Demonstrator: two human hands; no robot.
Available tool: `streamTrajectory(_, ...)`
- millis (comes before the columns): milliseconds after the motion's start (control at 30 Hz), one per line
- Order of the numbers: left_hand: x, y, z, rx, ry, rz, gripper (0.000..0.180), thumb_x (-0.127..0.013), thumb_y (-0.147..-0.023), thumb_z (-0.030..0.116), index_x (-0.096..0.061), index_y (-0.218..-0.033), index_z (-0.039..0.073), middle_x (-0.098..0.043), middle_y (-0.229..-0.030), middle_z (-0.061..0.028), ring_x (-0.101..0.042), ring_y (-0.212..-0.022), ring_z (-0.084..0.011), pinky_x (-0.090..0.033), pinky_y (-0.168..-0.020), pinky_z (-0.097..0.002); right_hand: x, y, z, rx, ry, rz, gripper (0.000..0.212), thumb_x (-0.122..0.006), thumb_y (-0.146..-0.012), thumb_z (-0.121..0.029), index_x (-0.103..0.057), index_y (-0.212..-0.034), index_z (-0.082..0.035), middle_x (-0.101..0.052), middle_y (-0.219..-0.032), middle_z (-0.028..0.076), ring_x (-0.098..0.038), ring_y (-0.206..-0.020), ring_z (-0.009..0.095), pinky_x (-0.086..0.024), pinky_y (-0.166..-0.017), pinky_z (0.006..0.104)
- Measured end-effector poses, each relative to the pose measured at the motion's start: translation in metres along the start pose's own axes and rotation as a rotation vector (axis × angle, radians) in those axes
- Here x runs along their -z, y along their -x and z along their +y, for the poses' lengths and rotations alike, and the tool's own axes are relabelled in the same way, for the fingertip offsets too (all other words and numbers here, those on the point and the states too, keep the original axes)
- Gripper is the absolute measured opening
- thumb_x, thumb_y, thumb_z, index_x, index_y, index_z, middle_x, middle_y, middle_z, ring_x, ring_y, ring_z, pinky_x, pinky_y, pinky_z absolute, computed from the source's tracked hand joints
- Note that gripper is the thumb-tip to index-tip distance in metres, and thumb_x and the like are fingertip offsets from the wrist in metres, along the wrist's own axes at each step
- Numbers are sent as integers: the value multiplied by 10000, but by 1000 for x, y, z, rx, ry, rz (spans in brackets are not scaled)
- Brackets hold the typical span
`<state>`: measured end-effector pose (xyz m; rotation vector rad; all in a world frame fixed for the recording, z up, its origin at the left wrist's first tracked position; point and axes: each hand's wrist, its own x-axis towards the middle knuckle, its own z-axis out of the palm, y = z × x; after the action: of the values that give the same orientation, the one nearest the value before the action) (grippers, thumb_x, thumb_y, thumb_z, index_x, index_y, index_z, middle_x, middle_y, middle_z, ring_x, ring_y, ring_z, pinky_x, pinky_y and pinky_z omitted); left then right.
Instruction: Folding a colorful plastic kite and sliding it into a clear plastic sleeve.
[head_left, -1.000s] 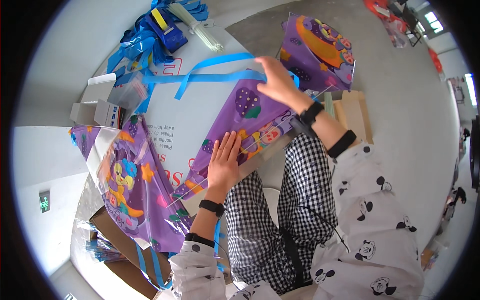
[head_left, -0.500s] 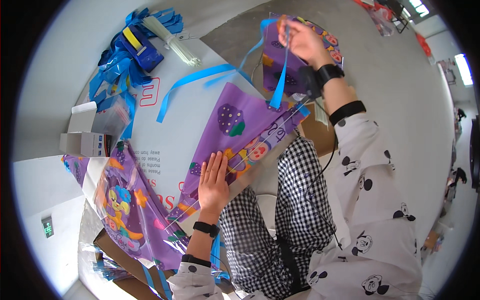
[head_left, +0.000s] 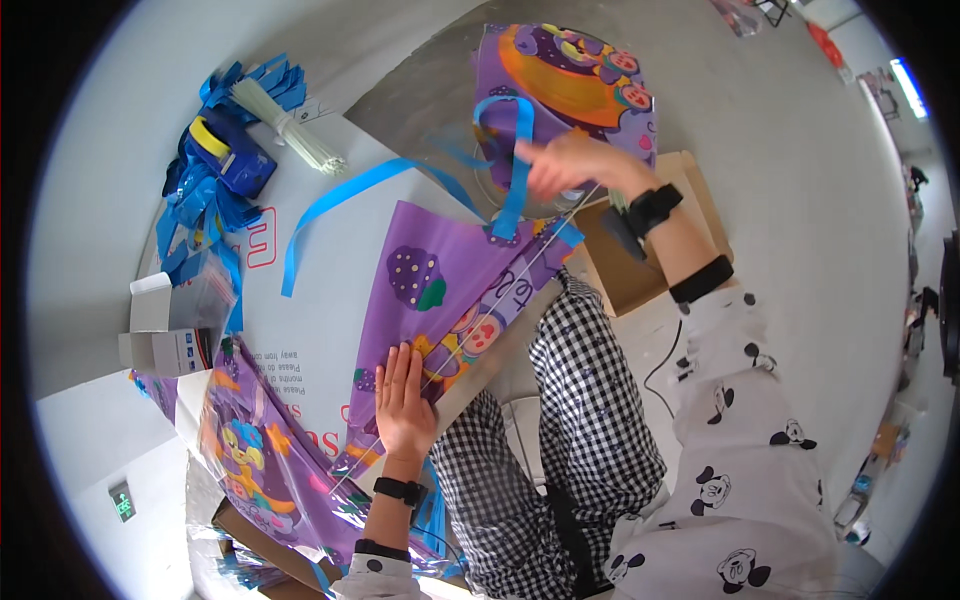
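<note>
A purple printed plastic sheet (head_left: 386, 320) lies partly folded, with a thin white rod (head_left: 455, 355) running along its lower right edge. My left hand (head_left: 405, 410) rests flat on the sheet, fingers stretched out beside the rod. At the sheet's far end, a blue ribbon (head_left: 514, 195) stands up in a loop. The fingertips of my right hand (head_left: 572, 165) are at this ribbon; motion blurs them, so whether they grip it is unclear. Another length of blue ribbon (head_left: 345, 195) curves leftward over the board.
The pale board (head_left: 310, 240) carries a blue tape dispenser (head_left: 230, 155), a bundle of white rods (head_left: 290, 128), heaped blue ribbons (head_left: 195, 195) and a small opened box (head_left: 165, 335). More purple sheets lie at left (head_left: 250, 460) and far (head_left: 570, 80). A cardboard box (head_left: 690, 215) sits at right.
My right hand has come down from its raised position, and the ribbon now bends over in a loop above it. My left hand stays on the sheet. The whole view has shifted slightly.
</note>
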<state>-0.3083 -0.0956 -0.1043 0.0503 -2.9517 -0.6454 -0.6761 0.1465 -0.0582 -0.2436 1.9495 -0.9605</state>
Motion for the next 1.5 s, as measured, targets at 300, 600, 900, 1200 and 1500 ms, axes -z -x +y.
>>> streamTrajectory(300,-11,-2,2,-42,-12,0,618,-419,-773,-5,-466,-1390,10,-435,-1477,-153,-374,-1399,-330,-248,-1169,-516,-66,-43,45,35,-156,-112,733,-563,-854,-699,-695,-1106,-24,-698,-1058,91,-646,-983,201,-473,-907,306)
streamTrajectory(600,-5,-3,3,-41,-27,-8,615,-414,-769,-7,-471,-1381,-2,-435,-1475,-163,-377,-1396,-336,-249,-1169,-512,-61,-33,43,91,-955,-106,228,-738,-853,-167,-657,-998,-12,-695,-940,88,-672,-875,177,-515,-827,316)
streamTrajectory(900,-4,1,-1,-27,-35,14,639,-429,-750,-32,-474,-1386,13,-451,-1465,-151,-387,-1392,-325,-264,-1165,-501,-4,6,3,522,-1125,0,324,-631,-925,-105,-568,-1225,1,-615,-1175,100,-614,-1067,203,-491,-959,357)
streamTrajectory(1200,-7,-4,4,-33,-14,17,647,-446,-750,-46,-471,-1392,29,-442,-1474,-131,-379,-1398,-304,-267,-1173,-479,139,14,-30,840,-820,-61,370,-662,-919,-287,-562,-1168,-32,-611,-1108,93,-595,-1069,223,-480,-937,384)
streamTrajectory(1500,-16,-10,10,-54,40,36,636,-441,-759,-49,-475,-1390,28,-442,-1475,-126,-383,-1395,-293,-280,-1171,-468,251,-17,18,17,-387,941,843,-732,-738,-651,-533,-1269,-28,-602,-1167,88,-571,-1078,213,-474,-889,438)
